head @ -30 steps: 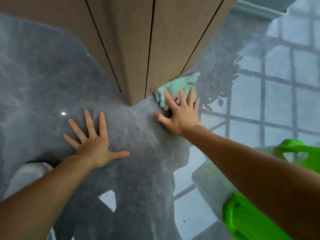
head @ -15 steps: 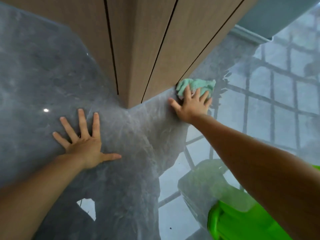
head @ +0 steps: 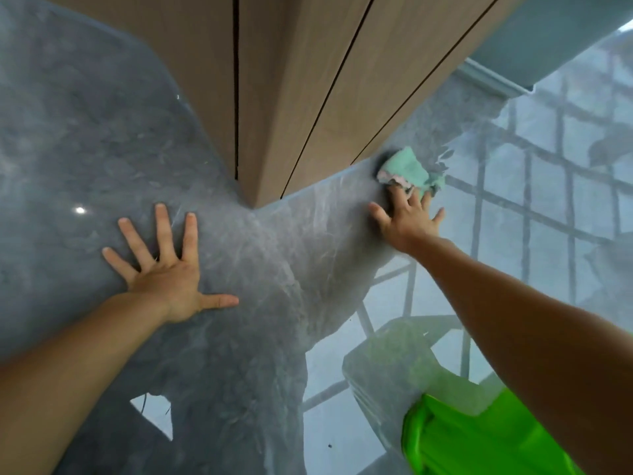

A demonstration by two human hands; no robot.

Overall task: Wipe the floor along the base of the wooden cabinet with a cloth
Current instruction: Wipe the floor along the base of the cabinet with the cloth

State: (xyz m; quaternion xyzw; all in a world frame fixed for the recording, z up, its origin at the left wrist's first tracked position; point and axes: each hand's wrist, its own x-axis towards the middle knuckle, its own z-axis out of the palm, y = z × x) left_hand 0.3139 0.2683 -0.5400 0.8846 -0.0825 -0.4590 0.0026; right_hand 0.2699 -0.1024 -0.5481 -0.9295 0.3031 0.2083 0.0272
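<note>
A: Head view: what are the hands doing?

B: The left hand (head: 166,269) lies flat on the glossy grey floor (head: 85,149), palm down, fingers spread wide and thumb pointing right. It holds nothing and sits in front of the corner of the wooden cabinet (head: 291,80), a little to the left of it.

A: And the other one?

B: The right hand (head: 407,217) is also flat and spread, with its fingertips (head: 397,195) pressing on the near edge of the cloth (head: 409,171). The fingers lie on top of the cloth rather than curling round it, so it is pinned to the floor, not gripped.

A: Where exactly is the cloth?

B: Bunched up on the floor against the base of the cabinet's right-hand face, to the right of the corner. It is mint green with a bit of pink and white showing at its near edge. Its left end touches or nearly touches the wood; a dark shadow there makes that hard to tell.

A: Anything else in view?

B: A bright green plastic object (head: 479,437) at the bottom right, partly behind the right forearm. The floor mirrors a window grid on the right side.
</note>
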